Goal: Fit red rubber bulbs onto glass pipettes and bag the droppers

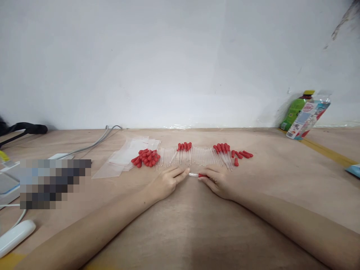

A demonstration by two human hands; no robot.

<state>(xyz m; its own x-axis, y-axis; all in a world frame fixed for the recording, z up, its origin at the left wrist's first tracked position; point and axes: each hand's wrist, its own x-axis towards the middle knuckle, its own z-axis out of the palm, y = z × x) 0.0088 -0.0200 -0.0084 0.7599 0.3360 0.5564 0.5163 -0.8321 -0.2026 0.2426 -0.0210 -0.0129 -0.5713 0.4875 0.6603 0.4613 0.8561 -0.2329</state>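
The right hand (pixel 218 182) has its thumb and fingertips pinched on a red bulb (pixel 200 175), while the left hand (pixel 170 182) has its fingertips closed around the far end of a clear tube (pixel 193 174) that runs level between the two hands, just above or on the table (pixel 191 232); which of these cannot be told. The bulb sits at the tube's right end, but how far it is pushed on is hidden by the fingers. If the two hands press out of line, the slim tube could bend or snap, and a loose pinch could let the bulb slip off or sit crooked. Just beyond the hands lies a row of bare tubes (pixel 205 156), packed side by side; a knuckle or wrist brushing it could set them rolling. Two bunches of bulb-capped tubes lie along this row, a middle bunch (pixel 185 146) and a right bunch (pixel 222 147), close enough to the bare ones to get mixed up. Left of the row, a heap of red bulbs (pixel 146 157) rests partly against clear bags (pixel 131 148), so a tugged bag could scatter it. A few loose bulbs (pixel 238 154) lie at the right, free to roll if bumped.
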